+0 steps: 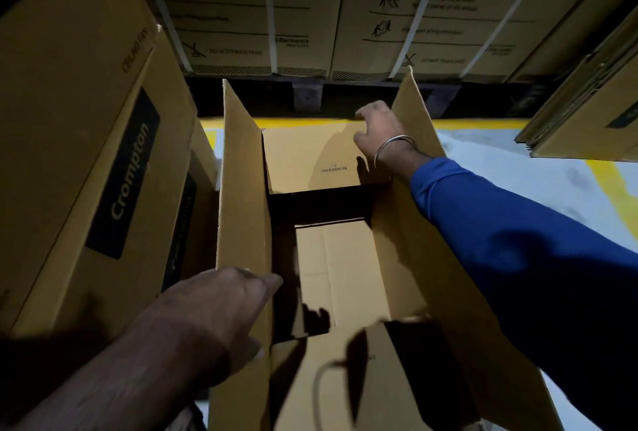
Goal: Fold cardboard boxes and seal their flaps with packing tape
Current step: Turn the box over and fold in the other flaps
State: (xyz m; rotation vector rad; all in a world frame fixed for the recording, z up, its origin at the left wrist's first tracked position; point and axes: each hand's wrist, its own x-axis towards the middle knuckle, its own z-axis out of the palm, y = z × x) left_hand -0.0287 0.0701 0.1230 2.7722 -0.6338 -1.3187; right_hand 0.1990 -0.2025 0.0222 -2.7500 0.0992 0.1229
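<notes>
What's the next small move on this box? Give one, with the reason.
Probably push the far flap fully down with the right hand, which already grips its far edge. It tilts inward over the open box, while the left flap, touched by the left hand, and the right flap stand upright; end flaps likely go under those.

The scene is dim, the corners sinking to near black. Light falls from above and behind, brightest on the far flap (310, 154) and the floor (500, 161) beyond the right hand's fingers (362, 116). Hard hand shadows lie inside the open box (341, 268), just right of the left hand's fingers (272, 280). Wide-angle bending splays the stacked cartons (241, 16); their print is soft and blurred.
</notes>
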